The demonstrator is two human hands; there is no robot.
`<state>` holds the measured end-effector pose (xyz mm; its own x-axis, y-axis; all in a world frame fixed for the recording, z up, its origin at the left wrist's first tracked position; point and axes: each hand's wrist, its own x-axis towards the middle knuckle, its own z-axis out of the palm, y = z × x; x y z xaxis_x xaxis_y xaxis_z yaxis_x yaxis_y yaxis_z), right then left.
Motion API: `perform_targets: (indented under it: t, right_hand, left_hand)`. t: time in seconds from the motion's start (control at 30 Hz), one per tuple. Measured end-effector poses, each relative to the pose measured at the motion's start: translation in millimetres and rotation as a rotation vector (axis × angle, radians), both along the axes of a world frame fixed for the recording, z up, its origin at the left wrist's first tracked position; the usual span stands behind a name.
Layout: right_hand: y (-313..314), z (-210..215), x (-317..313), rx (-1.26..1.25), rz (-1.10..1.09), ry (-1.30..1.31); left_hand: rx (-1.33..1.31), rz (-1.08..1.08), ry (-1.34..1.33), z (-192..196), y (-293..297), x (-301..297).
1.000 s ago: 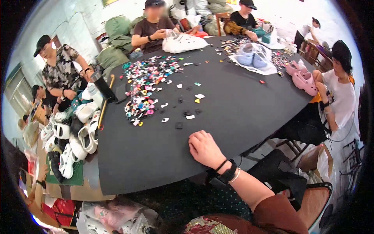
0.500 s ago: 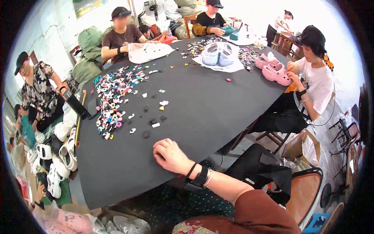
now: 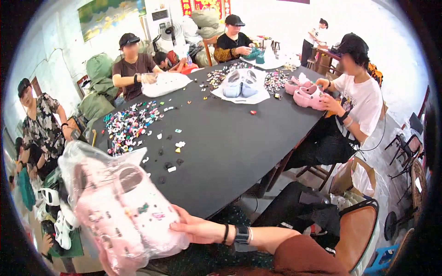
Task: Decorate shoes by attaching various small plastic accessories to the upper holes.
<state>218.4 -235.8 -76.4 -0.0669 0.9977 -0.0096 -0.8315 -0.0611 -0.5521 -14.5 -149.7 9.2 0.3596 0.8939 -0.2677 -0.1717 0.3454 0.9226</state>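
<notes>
A pair of pale pink clogs [image 3: 143,212] with small charms on their tops sits inside a clear plastic bag [image 3: 78,158], raised at the near left above the table's front edge. My right hand [image 3: 195,225] grips the toe end of the clogs from the right, thumb in front and fingers partly hidden behind. A skin-coloured strip along the bag's lower left edge may be my left hand [image 3: 107,261]; its fingers are hidden, so its grip is unclear. Beyond the bag, a heap of colourful shoe charms [image 3: 133,122] lies on the dark table [image 3: 221,138].
Light blue clogs [image 3: 243,85] stand on white plastic in the table's middle, among more charms. At the right a person handles pink clogs [image 3: 307,96]. Others sit at the far side, one by a white bag [image 3: 165,85]. White clogs [image 3: 62,230] are piled left; a chair [image 3: 357,234] stands right.
The bagged clogs have come up from the lower left to above the table edge. My right hand has left the tabletop and taken hold of them. The view has tilted up.
</notes>
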Motion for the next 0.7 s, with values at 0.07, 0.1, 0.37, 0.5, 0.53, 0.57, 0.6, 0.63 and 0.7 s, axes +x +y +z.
perform_targets:
  t: [0.07,0.1,0.37,0.5,0.53,0.57,0.6,0.63,0.7]
  right_hand:
    - [-12.1,18.1,5.8,0.067,0.060,0.030]
    - [-22.9,19.9,17.6,0.082,0.066,0.076]
    - [-64.0,44.3,110.5,0.108,-0.389,0.002]
    - [-52.7,59.5,169.2,0.145,-0.585,-0.167]
    - [-50.1,59.6,183.8,0.155,-0.611,-0.175]
    - [-44.1,68.0,196.3,0.168,-0.629,-0.184]
    - [-39.9,71.8,213.8,0.179,-0.654,-0.198]
    - [-35.0,77.2,230.9,0.191,-0.677,-0.212]
    - [-25.1,91.4,271.9,0.168,-0.816,-0.172]
  left_hand:
    - [0.019,0.072,-0.063,20.1,-15.6,-11.6]
    - [0.015,0.059,-0.076,14.4,-10.0,-4.2]
    - [0.354,-0.601,-0.168,-4.3,28.3,110.0]
    - [0.779,-0.433,0.272,-41.9,34.2,127.1]
    - [0.926,-0.367,0.459,-49.9,33.7,125.0]
    - [1.273,-0.273,0.692,-70.6,41.1,115.6]
    - [1.291,-0.233,0.723,-77.1,37.8,113.9]
    - [1.306,-0.190,0.756,-81.6,35.4,112.5]
    - [1.397,-0.181,0.815,-88.4,35.7,111.9]
